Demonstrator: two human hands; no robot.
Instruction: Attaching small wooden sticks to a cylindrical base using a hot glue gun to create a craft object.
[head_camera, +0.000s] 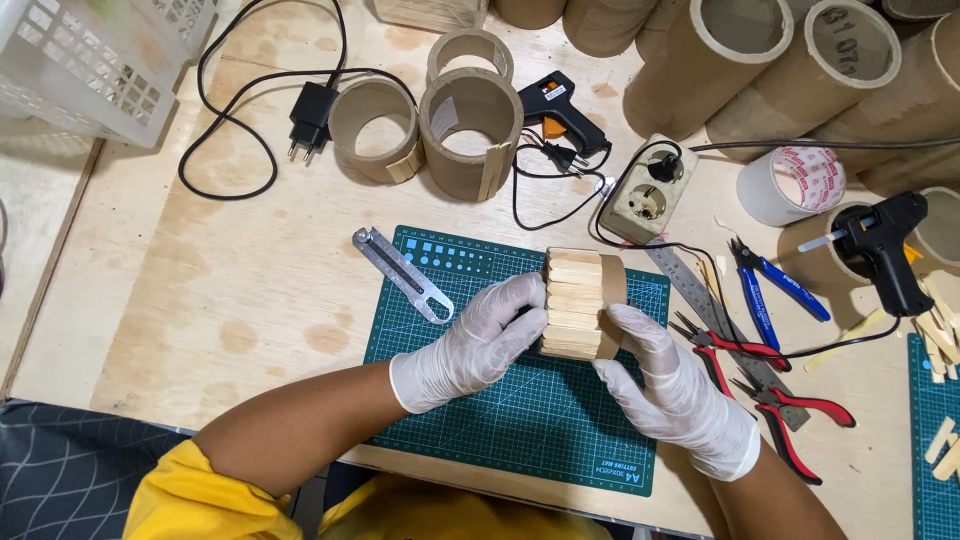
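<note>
A white basket (95, 55) is cut off at the upper left corner; bare plywood table (200, 300) lies open below it. The gloved left hand (478, 338) and right hand (672, 385) clamp a stick-clad cardboard ring (580, 303) from both sides over the green cutting mat (520, 410), whose near part is free. The ring's inside is hidden. Red pliers (790, 415) crowd the right; a second mat (935, 440) is cropped at the edge.

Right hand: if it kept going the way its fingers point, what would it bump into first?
The right hand already touches the stick-covered cardboard ring. Past that, probably the power socket, though depth is unclear.
</note>
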